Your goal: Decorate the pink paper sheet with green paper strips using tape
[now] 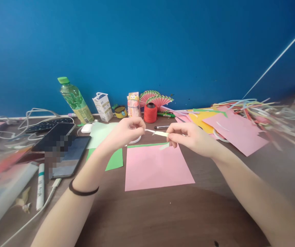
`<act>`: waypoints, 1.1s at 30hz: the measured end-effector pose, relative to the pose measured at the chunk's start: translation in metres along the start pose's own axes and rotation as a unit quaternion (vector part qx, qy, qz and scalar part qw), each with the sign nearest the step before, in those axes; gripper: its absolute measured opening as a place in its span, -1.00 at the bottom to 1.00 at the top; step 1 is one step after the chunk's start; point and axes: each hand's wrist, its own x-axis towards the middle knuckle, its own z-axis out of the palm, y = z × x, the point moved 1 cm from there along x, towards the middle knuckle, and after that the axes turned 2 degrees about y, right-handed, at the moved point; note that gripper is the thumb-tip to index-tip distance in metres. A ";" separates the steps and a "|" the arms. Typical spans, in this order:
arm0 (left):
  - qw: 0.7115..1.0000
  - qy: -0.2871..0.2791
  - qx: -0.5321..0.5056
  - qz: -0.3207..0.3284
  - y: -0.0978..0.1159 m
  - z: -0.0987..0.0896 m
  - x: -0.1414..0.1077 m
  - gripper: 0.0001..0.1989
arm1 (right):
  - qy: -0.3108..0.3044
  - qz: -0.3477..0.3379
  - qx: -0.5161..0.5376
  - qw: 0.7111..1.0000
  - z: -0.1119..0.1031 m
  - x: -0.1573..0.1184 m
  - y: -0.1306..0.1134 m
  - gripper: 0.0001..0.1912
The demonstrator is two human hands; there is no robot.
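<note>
My left hand (130,131) is closed in a pinch at the end of a thin white strip. Close by on the right, my right hand (186,135) pinches a narrow pale yellow strip (161,133), which meets the white one between the hands. Whether they are one piece I cannot tell. A short translucent whitish piece (164,146) hangs below my right fingers. Under the hands lies a pink paper sheet (157,168) with a green strip (147,145) along its far edge. A white ring (136,140), partly hidden, shows beneath my left hand.
Behind stand a bottle (77,103), a small carton (103,107), a red thread spool (150,113) and pink-green paper fans (159,99). Left are green sheets (115,159), phones (71,157), a marker (40,187) and cables. Coloured papers (235,128) and strips lie right.
</note>
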 end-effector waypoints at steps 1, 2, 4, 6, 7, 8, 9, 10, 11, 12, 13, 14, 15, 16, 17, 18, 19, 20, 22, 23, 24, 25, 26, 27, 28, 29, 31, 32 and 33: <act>1.000 0.003 -0.004 -0.004 -0.006 0.000 0.002 -0.93 | 0.007 0.002 -0.010 1.000 -0.001 0.001 0.002 -0.86; 1.000 0.010 -0.005 -0.006 -0.013 -0.001 0.005 -0.92 | 0.016 0.004 -0.022 1.000 -0.003 0.002 0.003 -0.86; 1.000 0.024 -0.005 -0.017 -0.024 -0.002 0.009 -0.92 | 0.030 0.005 -0.039 0.999 -0.007 0.003 0.005 -0.87; 0.999 0.038 0.001 -0.035 -0.033 -0.002 0.011 -0.92 | 0.027 0.004 -0.049 0.998 -0.010 0.003 0.004 -0.87; 0.998 0.044 0.007 -0.045 -0.037 -0.002 0.012 -0.91 | 0.020 0.005 -0.052 0.998 -0.012 0.003 0.003 -0.87; 0.997 0.051 0.017 -0.052 -0.039 -0.001 0.013 -0.90 | 0.011 0.006 -0.058 0.998 -0.014 0.002 0.003 -0.86; 0.996 0.056 0.029 -0.056 -0.042 0.000 0.014 -0.89 | 0.001 0.007 -0.065 0.998 -0.016 0.002 0.002 -0.86; 0.996 0.059 0.041 -0.058 -0.044 0.002 0.015 -0.89 | -0.008 0.008 -0.074 0.997 -0.017 0.001 0.002 -0.85; 0.995 0.060 0.054 -0.057 -0.046 0.004 0.015 -0.88 | -0.017 0.010 -0.083 0.996 -0.019 0.001 0.002 -0.85; 0.995 0.057 0.063 -0.055 -0.048 0.007 0.016 -0.87 | -0.024 0.011 -0.091 0.996 -0.021 0.000 0.002 -0.84; 0.995 0.048 0.070 -0.058 -0.051 0.011 0.016 -0.87 | -0.029 0.011 -0.096 0.995 -0.023 0.000 0.003 -0.83; 0.994 0.046 0.078 -0.059 -0.054 0.014 0.017 -0.86 | -0.034 0.012 -0.099 0.994 -0.024 -0.001 0.004 -0.83; 0.994 0.040 0.083 -0.055 -0.056 0.018 0.017 -0.86 | -0.038 0.013 -0.100 0.994 -0.026 -0.001 0.004 -0.82; 0.994 0.037 0.085 -0.051 -0.058 0.022 0.017 -0.87 | -0.044 0.014 -0.100 0.994 -0.027 -0.002 0.005 -0.82; 0.994 0.038 0.088 -0.047 -0.059 0.026 0.018 -0.87 | -0.050 0.015 -0.101 0.994 -0.028 -0.003 0.005 -0.82; 0.994 0.042 0.094 -0.043 -0.060 0.030 0.019 -0.87 | -0.056 0.016 -0.102 0.993 -0.029 -0.003 0.005 -0.82; 0.993 0.044 0.104 -0.036 -0.059 0.034 0.022 -0.87 | -0.063 0.016 -0.104 0.993 -0.030 -0.004 0.005 -0.81; 0.991 0.053 0.117 -0.031 -0.057 0.038 0.025 -0.87 | -0.067 0.015 -0.106 0.992 -0.031 -0.004 0.004 -0.81; 0.989 0.061 0.135 -0.001 -0.052 0.048 0.035 -0.86 | -0.071 0.012 -0.113 0.991 -0.032 -0.005 0.003 -0.79; 0.988 0.067 0.141 0.017 -0.048 0.053 0.041 -0.85 | -0.068 0.012 -0.117 0.991 -0.033 -0.005 0.003 -0.79; 0.987 0.068 0.144 0.032 -0.045 0.057 0.048 -0.82 | -0.066 0.013 -0.121 0.990 -0.033 -0.005 0.003 -0.79; 0.986 0.064 0.150 0.034 -0.042 0.062 0.055 -0.77 | -0.062 0.015 -0.125 0.990 -0.033 -0.006 0.003 -0.79; 0.987 0.057 0.148 0.036 -0.040 0.066 0.062 -0.72 | -0.060 0.018 -0.128 0.990 -0.033 -0.006 0.003 -0.79; 0.989 0.058 0.136 0.028 -0.038 0.070 0.067 -0.70 | -0.061 0.021 -0.129 0.990 -0.033 -0.006 0.004 -0.79; 0.991 0.054 0.120 0.022 -0.037 0.072 0.072 -0.73 | -0.063 0.023 -0.129 0.989 -0.033 -0.006 0.004 -0.80; 0.992 0.053 0.111 0.022 -0.036 0.072 0.074 -0.77 | -0.066 0.026 -0.128 0.989 -0.033 -0.006 0.004 -0.80; 0.996 0.044 0.079 0.019 -0.034 0.070 0.073 -0.83 | -0.068 0.029 -0.126 0.989 -0.033 -0.006 0.005 -0.81; 0.998 0.030 0.051 0.015 -0.032 0.067 0.070 -0.82 | -0.066 0.030 -0.127 0.989 -0.033 -0.007 0.004 -0.81; 1.000 0.005 0.002 -0.002 -0.030 0.063 0.065 -0.79 | -0.061 0.029 -0.128 0.989 -0.032 -0.007 0.004 -0.81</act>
